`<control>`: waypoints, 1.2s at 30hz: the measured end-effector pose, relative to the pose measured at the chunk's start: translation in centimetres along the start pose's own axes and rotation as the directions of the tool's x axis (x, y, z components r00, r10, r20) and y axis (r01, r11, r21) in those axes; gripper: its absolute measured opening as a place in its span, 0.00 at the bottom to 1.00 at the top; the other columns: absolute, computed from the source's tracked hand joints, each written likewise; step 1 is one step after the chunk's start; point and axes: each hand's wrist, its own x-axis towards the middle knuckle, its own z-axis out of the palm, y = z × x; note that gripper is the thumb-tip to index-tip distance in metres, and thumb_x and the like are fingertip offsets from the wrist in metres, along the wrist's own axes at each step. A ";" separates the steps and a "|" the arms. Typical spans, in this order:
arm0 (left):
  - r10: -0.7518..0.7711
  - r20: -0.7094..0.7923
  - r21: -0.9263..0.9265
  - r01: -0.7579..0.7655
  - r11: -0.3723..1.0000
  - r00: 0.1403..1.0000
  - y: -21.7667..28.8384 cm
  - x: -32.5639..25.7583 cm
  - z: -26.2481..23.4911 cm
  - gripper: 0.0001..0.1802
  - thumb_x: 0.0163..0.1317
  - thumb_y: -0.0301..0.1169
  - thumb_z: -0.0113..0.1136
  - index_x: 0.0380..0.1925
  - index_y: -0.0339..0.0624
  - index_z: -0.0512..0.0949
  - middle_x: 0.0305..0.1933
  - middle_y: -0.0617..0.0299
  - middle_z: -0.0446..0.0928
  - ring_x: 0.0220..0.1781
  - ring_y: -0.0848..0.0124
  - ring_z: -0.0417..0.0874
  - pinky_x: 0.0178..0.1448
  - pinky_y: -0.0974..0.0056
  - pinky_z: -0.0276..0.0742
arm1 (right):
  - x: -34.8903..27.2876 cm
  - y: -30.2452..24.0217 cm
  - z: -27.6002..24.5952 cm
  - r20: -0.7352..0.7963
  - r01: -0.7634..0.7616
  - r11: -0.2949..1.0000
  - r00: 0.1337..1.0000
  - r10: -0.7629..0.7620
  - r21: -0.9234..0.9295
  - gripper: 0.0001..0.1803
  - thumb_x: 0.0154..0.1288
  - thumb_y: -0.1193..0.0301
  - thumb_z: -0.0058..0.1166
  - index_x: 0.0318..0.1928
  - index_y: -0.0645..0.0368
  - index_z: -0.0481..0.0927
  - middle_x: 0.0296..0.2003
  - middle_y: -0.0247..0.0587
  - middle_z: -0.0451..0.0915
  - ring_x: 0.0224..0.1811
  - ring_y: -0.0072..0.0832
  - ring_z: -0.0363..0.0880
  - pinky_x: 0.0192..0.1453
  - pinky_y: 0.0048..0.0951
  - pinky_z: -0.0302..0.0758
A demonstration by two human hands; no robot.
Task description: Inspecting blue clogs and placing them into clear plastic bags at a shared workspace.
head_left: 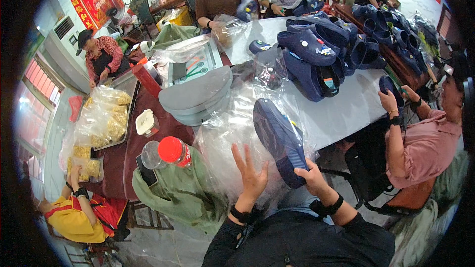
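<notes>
1. Head view: with twelve o'clock pointing straight ahead of the wearer, a navy clog (277,141) is standing tilted at twelve, its wide end leaning toward eleven.
2. Wearer's right hand (315,180) is gripping the clog's lower, narrower end, thumb lying on the sole and fingers wrapping behind. To my eye, that hold is leaving most of the shoe free while turning the ridged sole toward the wearer's face.
3. Wearer's left hand (251,175) is hanging open at eleven, fingers spreading, apart from the clog and gripping nothing; one hand seems to be bearing the whole weight. Whether it is brushing the clear plastic bags (222,151) beneath, I cannot tell.
4. Those bags are spreading loosely around ten to eleven, probably lying there for easy reach.
5. More clogs (311,47) are piling up beyond, at twelve, perhaps because heaping is saving room on the white tabletop (341,118).
6. Around ten, a red-lidded jar (173,151) is standing near a green cloth (173,188), well apart from the held shoe.
</notes>
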 end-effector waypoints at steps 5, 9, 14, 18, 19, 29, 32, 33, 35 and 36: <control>-0.442 0.229 -0.520 0.493 0.698 0.867 -2.7 -1.7 1.7 0.52 0.59 0.22 0.59 0.72 0.50 0.32 0.73 0.39 0.43 0.62 0.53 0.71 0.65 0.53 0.66 | 0.8 1.1 0.6 0.021 -0.020 0.999 1.000 0.019 0.040 0.24 0.60 0.72 0.58 0.57 0.64 0.71 0.43 0.32 0.77 0.43 0.20 0.74 0.50 0.25 0.71; -0.547 0.251 -0.633 0.563 0.532 0.799 -4.0 -1.5 2.0 0.49 0.63 0.18 0.51 0.71 0.50 0.29 0.58 0.44 0.68 0.42 0.65 0.81 0.51 0.64 0.75 | 1.1 1.3 1.8 0.001 -0.035 0.998 0.999 0.034 0.052 0.24 0.61 0.72 0.58 0.57 0.63 0.71 0.43 0.31 0.76 0.43 0.19 0.73 0.49 0.23 0.71; -0.542 0.165 -0.570 0.528 0.629 0.824 -5.6 -1.6 2.0 0.41 0.67 0.22 0.48 0.72 0.45 0.36 0.36 0.56 0.79 0.35 0.73 0.78 0.46 0.68 0.73 | 1.3 1.2 1.9 -0.001 -0.025 0.999 1.000 0.025 0.021 0.24 0.61 0.72 0.59 0.57 0.63 0.71 0.43 0.30 0.76 0.43 0.18 0.73 0.48 0.22 0.71; -0.540 0.206 -0.564 0.550 0.616 0.816 -6.5 -1.3 1.8 0.26 0.72 0.32 0.43 0.68 0.39 0.55 0.30 0.60 0.77 0.34 0.75 0.78 0.43 0.69 0.73 | 1.3 1.0 1.9 0.024 0.051 0.978 0.999 -0.048 -0.200 0.25 0.61 0.69 0.60 0.57 0.63 0.71 0.43 0.29 0.76 0.42 0.16 0.72 0.47 0.20 0.70; -0.524 0.152 -0.452 0.530 0.717 0.838 -6.0 -1.1 1.7 0.24 0.74 0.35 0.41 0.66 0.36 0.60 0.27 0.62 0.74 0.33 0.75 0.78 0.40 0.69 0.75 | 1.3 0.9 1.9 0.029 0.056 0.959 0.998 -0.050 -0.279 0.25 0.61 0.68 0.60 0.57 0.63 0.71 0.42 0.29 0.76 0.42 0.16 0.71 0.47 0.20 0.70; -0.260 0.193 -0.253 0.304 0.919 0.946 -2.6 -0.1 0.7 0.24 0.68 0.26 0.47 0.65 0.43 0.65 0.19 0.58 0.74 0.19 0.75 0.75 0.26 0.68 0.71 | 1.6 1.7 1.2 -0.069 0.104 0.986 0.991 -0.114 -0.130 0.24 0.61 0.69 0.58 0.56 0.64 0.72 0.43 0.31 0.76 0.42 0.18 0.71 0.48 0.22 0.69; -0.210 0.238 -0.211 0.262 0.942 0.948 -2.0 -0.3 0.2 0.26 0.67 0.23 0.48 0.65 0.44 0.64 0.18 0.58 0.73 0.19 0.74 0.75 0.27 0.67 0.72 | 1.3 1.2 1.5 -0.182 0.082 0.996 0.979 -0.087 -0.036 0.21 0.61 0.70 0.58 0.54 0.65 0.73 0.42 0.32 0.77 0.42 0.18 0.72 0.48 0.22 0.70; -0.195 0.269 -0.207 0.255 0.945 0.943 -2.1 -0.6 0.4 0.25 0.66 0.23 0.48 0.65 0.43 0.65 0.21 0.56 0.75 0.19 0.74 0.75 0.27 0.67 0.72 | 1.3 1.1 1.6 -0.196 0.122 0.985 0.970 -0.144 -0.120 0.21 0.61 0.71 0.58 0.53 0.65 0.73 0.41 0.32 0.77 0.41 0.18 0.72 0.47 0.21 0.70; -0.180 0.300 -0.201 0.246 0.948 0.937 -1.8 -0.9 0.7 0.25 0.66 0.22 0.49 0.64 0.43 0.66 0.24 0.54 0.78 0.19 0.74 0.75 0.27 0.67 0.72 | 1.3 1.3 1.6 -0.205 0.160 0.966 0.958 -0.202 -0.202 0.20 0.61 0.71 0.58 0.53 0.65 0.73 0.40 0.32 0.77 0.40 0.18 0.73 0.47 0.21 0.70; -0.162 0.284 -0.215 0.228 0.950 0.945 -1.2 -0.9 0.8 0.23 0.67 0.23 0.48 0.62 0.43 0.68 0.23 0.58 0.77 0.20 0.77 0.73 0.28 0.68 0.73 | 1.3 1.6 1.4 -0.205 0.154 0.956 0.957 -0.207 -0.250 0.21 0.61 0.71 0.58 0.53 0.65 0.73 0.39 0.32 0.77 0.40 0.18 0.73 0.47 0.21 0.70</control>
